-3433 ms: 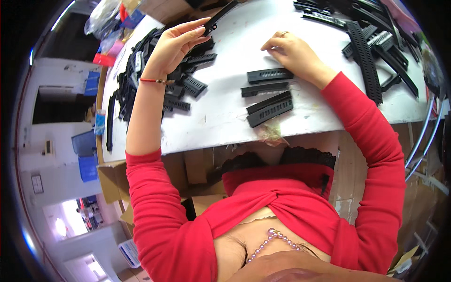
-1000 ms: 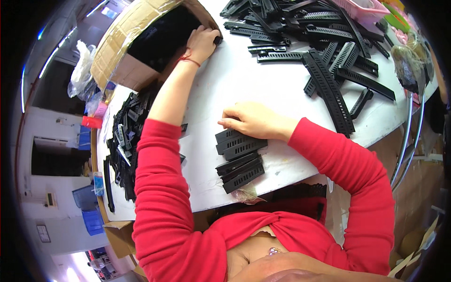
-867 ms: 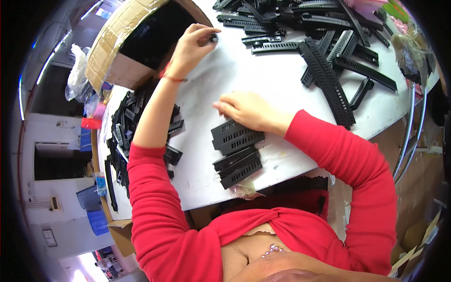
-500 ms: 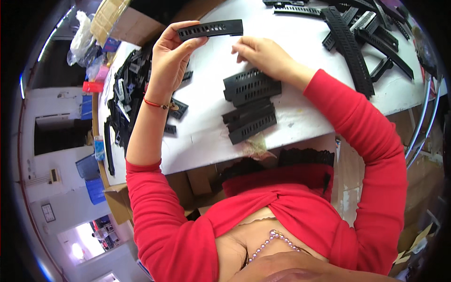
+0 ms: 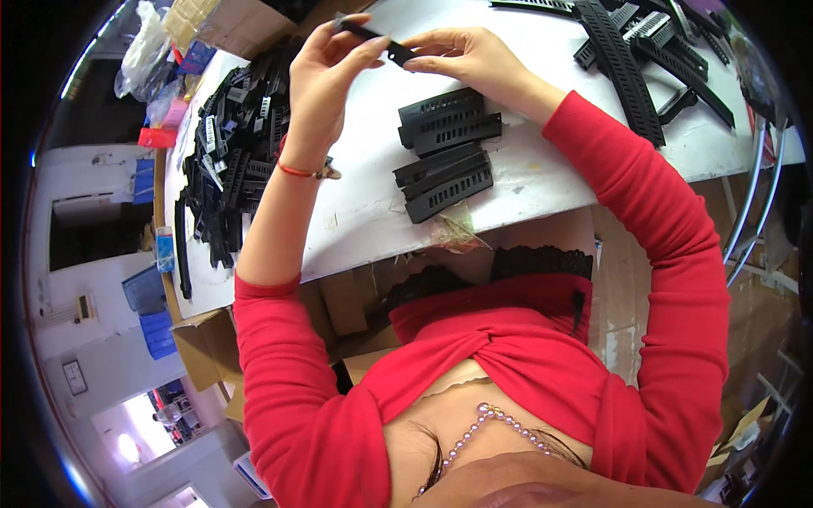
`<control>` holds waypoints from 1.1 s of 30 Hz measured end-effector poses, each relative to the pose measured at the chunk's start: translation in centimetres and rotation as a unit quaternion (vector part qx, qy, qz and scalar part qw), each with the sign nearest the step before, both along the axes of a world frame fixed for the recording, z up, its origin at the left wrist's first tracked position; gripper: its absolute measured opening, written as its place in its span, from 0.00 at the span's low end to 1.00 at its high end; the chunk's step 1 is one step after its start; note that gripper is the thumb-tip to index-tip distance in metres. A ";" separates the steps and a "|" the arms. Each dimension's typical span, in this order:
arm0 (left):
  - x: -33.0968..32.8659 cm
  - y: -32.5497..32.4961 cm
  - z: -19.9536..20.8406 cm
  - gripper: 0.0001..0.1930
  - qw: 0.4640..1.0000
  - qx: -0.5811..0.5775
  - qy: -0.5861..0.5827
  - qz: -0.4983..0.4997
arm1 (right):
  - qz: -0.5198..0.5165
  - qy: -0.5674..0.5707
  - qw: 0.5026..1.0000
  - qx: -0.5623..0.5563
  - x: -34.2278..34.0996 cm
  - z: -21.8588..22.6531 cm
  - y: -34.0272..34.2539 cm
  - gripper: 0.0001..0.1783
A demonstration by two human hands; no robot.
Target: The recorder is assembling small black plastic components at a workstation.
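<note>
My left hand (image 5: 324, 89) pinches a black slotted plastic strip (image 5: 398, 53) above the far side of the table. The strip is tilted, and its right end dips. My right hand (image 5: 478, 63) closes its thumb and fingers on that right end. Nearer me, below my right hand, a small group of similar black slotted strips (image 5: 457, 131) lies on the table, with more strips (image 5: 449, 190) just in front of them. Left of my left wrist is a large heap of black slotted pieces (image 5: 224, 144), some with pale parts.
The white table (image 5: 356, 229) has its near edge in front of my lap. Long black slotted strips (image 5: 622, 76) are piled at the far right. A cardboard box (image 5: 246, 25) stands at the far left beside plastic bags (image 5: 140, 59). Metal tubing (image 5: 749, 195) rises beside the right edge.
The strip has turned from showing its slotted face to a tilted, narrow side. My right hand has moved up and left and taken its right end. The whole view has shifted slightly.
</note>
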State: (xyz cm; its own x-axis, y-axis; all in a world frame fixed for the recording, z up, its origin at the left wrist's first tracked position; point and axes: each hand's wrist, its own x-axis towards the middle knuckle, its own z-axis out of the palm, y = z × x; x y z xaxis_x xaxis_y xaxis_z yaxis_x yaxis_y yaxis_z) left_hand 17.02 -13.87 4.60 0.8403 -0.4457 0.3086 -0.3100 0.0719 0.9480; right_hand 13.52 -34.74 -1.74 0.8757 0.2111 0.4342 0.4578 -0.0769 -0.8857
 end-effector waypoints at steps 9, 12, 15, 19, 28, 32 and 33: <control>0.4 -2.7 1.4 0.19 0.992 0.097 -0.041 -0.064 | 0.078 0.122 0.981 0.129 -0.7 1.1 -0.8 0.23; 1.0 -1.9 0.3 0.19 0.971 0.155 -0.179 0.009 | 0.117 0.130 0.967 0.185 -0.2 0.7 -0.9 0.23; -0.1 -1.8 0.0 0.17 0.987 0.132 -0.076 -0.042 | 0.059 0.132 0.979 0.147 -0.3 0.6 -0.9 0.18; -0.8 -0.8 0.5 0.17 0.982 0.142 -0.127 0.019 | -0.054 0.068 0.996 -0.035 -0.1 0.3 -1.0 0.17; 1.8 21.8 5.7 0.19 0.771 0.347 -0.231 0.482 | -0.144 0.054 0.986 -0.068 0.5 -0.8 -0.7 0.12; 2.7 19.6 6.3 0.21 0.623 0.485 -0.432 0.436 | -0.137 0.073 0.983 -0.098 -0.3 -0.4 -0.9 0.11; 3.1 17.0 6.7 0.19 0.662 0.471 -0.417 0.408 | -0.138 0.068 0.983 -0.100 -0.4 -0.2 -1.0 0.11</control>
